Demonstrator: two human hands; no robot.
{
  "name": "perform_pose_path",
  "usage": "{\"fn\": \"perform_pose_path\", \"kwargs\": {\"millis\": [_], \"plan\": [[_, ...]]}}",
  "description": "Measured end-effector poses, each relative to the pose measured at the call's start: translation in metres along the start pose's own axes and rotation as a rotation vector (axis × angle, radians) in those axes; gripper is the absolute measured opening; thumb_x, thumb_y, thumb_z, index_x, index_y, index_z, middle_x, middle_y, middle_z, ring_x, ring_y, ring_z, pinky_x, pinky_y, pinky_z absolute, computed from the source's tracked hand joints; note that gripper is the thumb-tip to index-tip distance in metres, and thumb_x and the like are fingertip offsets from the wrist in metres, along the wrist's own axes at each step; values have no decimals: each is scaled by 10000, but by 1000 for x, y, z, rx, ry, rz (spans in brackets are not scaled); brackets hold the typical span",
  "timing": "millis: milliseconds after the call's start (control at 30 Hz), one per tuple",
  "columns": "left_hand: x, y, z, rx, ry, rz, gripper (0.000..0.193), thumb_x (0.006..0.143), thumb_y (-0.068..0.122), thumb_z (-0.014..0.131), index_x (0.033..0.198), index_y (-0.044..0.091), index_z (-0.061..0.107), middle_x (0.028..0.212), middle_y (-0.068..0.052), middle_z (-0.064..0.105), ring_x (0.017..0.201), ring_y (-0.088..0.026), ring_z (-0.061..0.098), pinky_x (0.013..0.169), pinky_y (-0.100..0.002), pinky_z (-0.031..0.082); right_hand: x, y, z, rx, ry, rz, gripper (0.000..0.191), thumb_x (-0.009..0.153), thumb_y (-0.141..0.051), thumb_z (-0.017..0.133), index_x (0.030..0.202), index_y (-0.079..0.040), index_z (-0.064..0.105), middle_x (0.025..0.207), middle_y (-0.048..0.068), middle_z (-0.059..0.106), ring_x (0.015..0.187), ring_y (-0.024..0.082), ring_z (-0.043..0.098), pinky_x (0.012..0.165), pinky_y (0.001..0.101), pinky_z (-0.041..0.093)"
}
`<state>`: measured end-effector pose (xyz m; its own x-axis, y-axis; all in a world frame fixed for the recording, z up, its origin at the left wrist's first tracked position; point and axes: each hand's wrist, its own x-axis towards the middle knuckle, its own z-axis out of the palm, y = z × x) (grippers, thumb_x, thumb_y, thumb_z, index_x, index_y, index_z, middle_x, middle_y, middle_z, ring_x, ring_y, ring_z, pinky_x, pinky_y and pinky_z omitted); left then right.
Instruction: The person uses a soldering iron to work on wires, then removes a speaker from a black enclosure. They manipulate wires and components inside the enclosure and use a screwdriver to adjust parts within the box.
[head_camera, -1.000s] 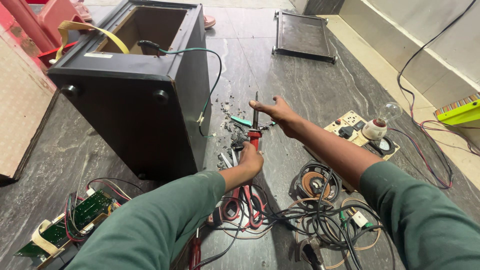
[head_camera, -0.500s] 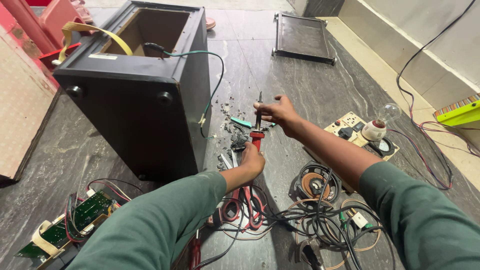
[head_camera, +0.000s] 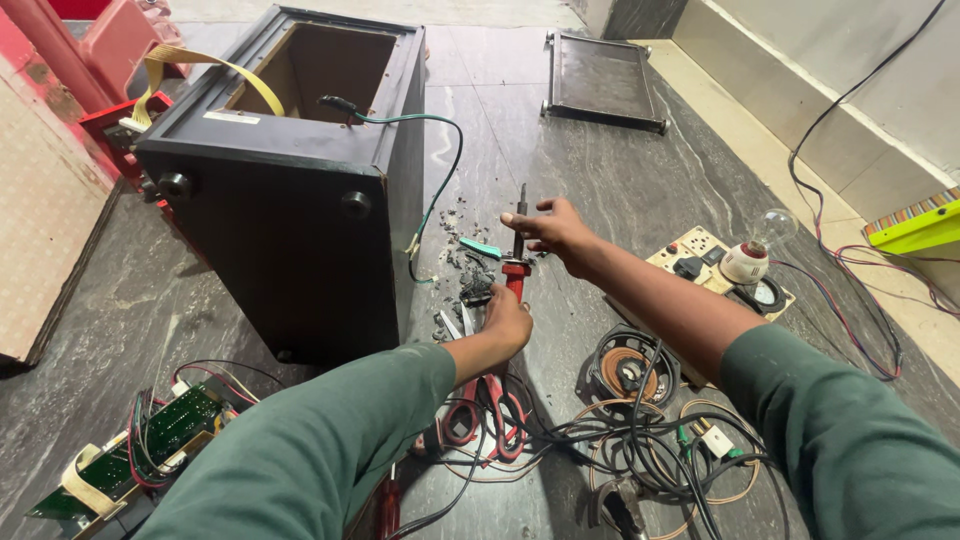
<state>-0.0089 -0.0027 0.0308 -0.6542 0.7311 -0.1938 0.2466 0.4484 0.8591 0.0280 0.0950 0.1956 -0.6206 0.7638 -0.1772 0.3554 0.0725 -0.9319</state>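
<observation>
1. Soldering iron with a red handle stands nearly upright between both hands, its dark tip pointing up and away from the floor; half a second ago it sat at much the same spot, so it has hardly travelled.
2. Left hand is closed around the lower end of the red handle, fingers curled, steadying it just as it did a second ago.
3. Right hand reaches across from the right with fingers drawn loosely together near the dark upper shaft; whether they actually pinch the shaft or only hover beside it I cannot tell. A second ago this hand lay flatter and more open, so it has curled in toward the iron.
4. Judged from that, the work in hand looks like readying or checking the iron, not yet applying it to anything.
5. Just beyond the left hand lie small dark debris and a teal-handled tool.
6. Nearer the body than the left hand, red-handled scissors rest among tangled black cables.
7. Left of both hands stands a black speaker cabinet, a green wire trailing from its open top.
8. Right of the right hand sit a switchboard with a bulb and a coiled wire.
</observation>
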Motion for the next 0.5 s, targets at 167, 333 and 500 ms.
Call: {"fn": "perform_pose_path", "kwargs": {"millis": [167,333,500], "plan": [[-1,3,6,35,-8,90,596,929,118,624,1344,-153,293,1215,-378,605,1199,-482,606,1013,-490,482,-11,-8,-1,5,-60,22,507,829,-211,828,1182,65,590,946,141,755,847,203,761,676,331,539],[-2,8,8,-10,-17,78,531,914,91,605,1305,-155,344,1197,-370,626,1181,-471,632,1004,-488,504,-14,-10,-5,43,-108,10,355,842,-225,807,1049,36,686,940,152,770,833,200,768,668,340,539],[0,6,6,0,27,94,582,940,148,647,1316,-164,332,1181,-382,628,1157,-485,634,991,-492,508,-9,-6,-14,-20,-98,133,801,892,-635,632,1308,46,568,1237,233,662,1089,287,686,846,425,571]]}}
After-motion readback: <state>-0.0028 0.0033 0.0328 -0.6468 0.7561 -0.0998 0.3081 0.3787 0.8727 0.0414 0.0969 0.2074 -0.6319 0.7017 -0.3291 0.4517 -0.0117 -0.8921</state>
